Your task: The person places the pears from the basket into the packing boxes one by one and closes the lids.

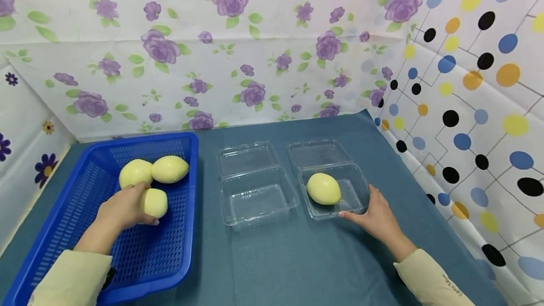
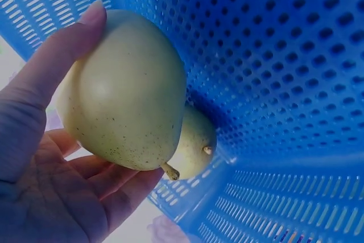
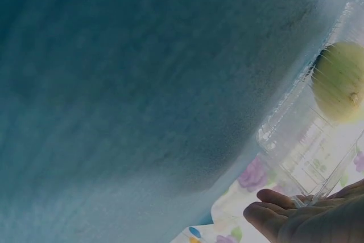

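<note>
The pear [image 2: 122,92] sits in the left hand [image 1: 121,211], thumb and curled fingers clamped round its wide belly, just above the floor of the blue basket [image 1: 85,230]. It looks firm, smooth and moderately heavy, likely to bruise if squeezed, so the belly is the best place to hold, not the short stem. Its skin is pale yellow-green with fine speckles. Two more pears [image 1: 153,171] lie at its 12 o'clock. At 3 o'clock stand two open clear boxes; the far box [image 1: 352,188] holds a fourth pear [image 1: 324,189], and the right hand [image 1: 378,218] rests straight fingers against its near corner.
</note>
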A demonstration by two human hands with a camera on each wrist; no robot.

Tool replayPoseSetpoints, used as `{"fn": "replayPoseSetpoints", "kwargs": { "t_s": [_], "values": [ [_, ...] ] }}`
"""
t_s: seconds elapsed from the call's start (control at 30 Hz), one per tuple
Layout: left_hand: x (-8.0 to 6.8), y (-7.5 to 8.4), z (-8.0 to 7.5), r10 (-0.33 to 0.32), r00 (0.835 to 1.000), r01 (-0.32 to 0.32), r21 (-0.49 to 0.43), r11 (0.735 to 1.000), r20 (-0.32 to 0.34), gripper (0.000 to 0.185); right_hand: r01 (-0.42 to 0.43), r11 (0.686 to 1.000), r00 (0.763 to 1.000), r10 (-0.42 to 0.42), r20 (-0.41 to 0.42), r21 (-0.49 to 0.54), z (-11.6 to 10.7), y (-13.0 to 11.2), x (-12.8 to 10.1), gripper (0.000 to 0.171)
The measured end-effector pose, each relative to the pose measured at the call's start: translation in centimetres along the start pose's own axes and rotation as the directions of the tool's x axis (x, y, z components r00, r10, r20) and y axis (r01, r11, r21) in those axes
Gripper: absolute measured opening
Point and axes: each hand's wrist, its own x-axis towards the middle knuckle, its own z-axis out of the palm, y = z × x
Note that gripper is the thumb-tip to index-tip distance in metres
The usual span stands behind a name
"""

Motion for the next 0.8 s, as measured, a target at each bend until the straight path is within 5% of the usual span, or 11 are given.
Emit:
{"fn": "replayPoseSetpoints", "kwargs": {
  "t_s": [0.8],
  "values": [
    [-0.5, 1.7, -2.4, -0.049, 0.986, 0.034, -0.092, 0.995, -0.16, 0.099, -0.003, 1.0, 1.0, 0.003, 0.003, 0.004, -0.1, -0.2, -0.1, 0.125]
  ]
}}
